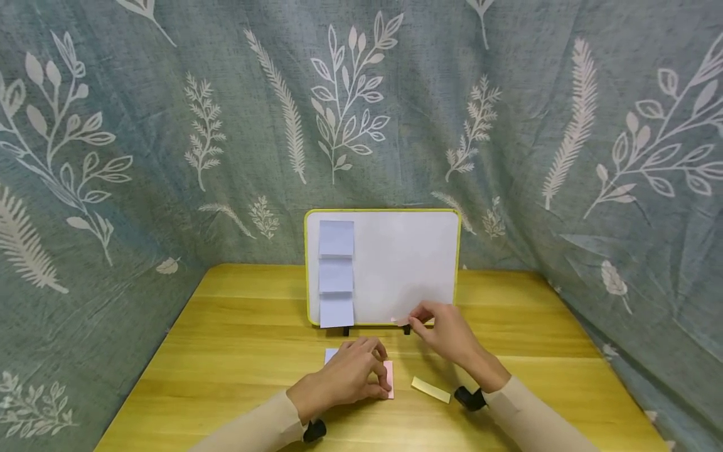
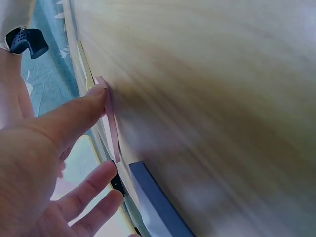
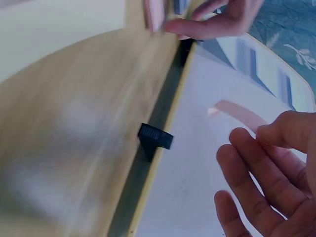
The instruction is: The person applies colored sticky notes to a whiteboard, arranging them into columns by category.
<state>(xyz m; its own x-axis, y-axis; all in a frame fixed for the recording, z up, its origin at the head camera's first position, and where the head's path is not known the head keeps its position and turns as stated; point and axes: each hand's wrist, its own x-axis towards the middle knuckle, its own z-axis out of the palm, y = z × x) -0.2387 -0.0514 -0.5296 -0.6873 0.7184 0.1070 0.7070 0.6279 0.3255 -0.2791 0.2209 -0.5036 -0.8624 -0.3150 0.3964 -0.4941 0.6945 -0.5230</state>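
Note:
Between the thumb and fingertips of my right hand is a single pink sticky note, bowed in the right wrist view. It is close to the lower edge of the whiteboard; whether it touches the surface I cannot tell. On the table, my left hand holds a pink sticky note pad by its near end with thumb and index finger. The left wrist view shows the thumb on that pad, while other fingers extend past it. Left of it lies a blue sticky note pad, partly hidden behind the left hand.
Three pale blue sticky notes hang in a column on the board's left side. A narrow yellow sticky note pad lies on the wooden table near the right wrist. Black feet support the board; patterned curtains surround the table.

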